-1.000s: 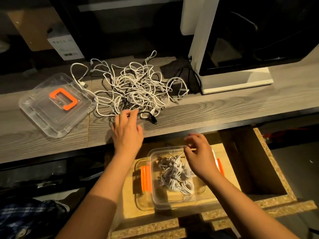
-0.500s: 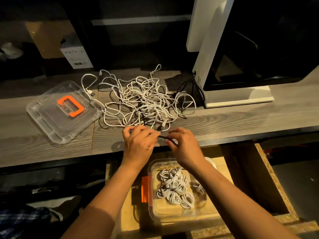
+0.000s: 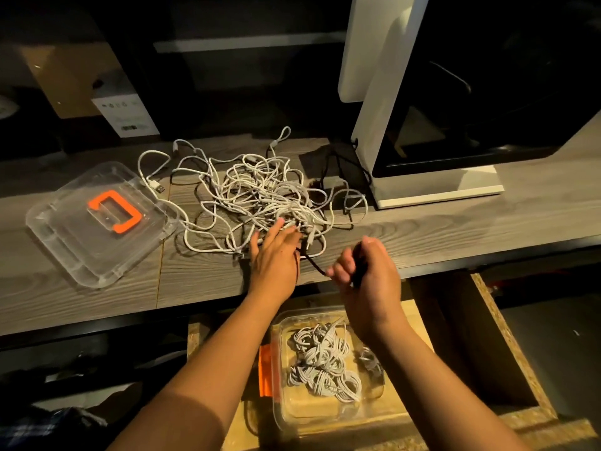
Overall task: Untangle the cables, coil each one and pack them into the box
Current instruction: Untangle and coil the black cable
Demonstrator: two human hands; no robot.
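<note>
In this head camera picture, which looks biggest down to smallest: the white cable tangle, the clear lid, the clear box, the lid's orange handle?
1. white cable tangle
2. clear lid and clear box: they look alike, and the box is partly behind the right forearm, so not ranked
3. orange handle

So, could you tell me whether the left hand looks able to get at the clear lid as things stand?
Probably yes. The left hand rests open on the cable tangle, gripping nothing, and the lid lies uncovered on the desk to its left, with only loose cable loops between them.
</note>
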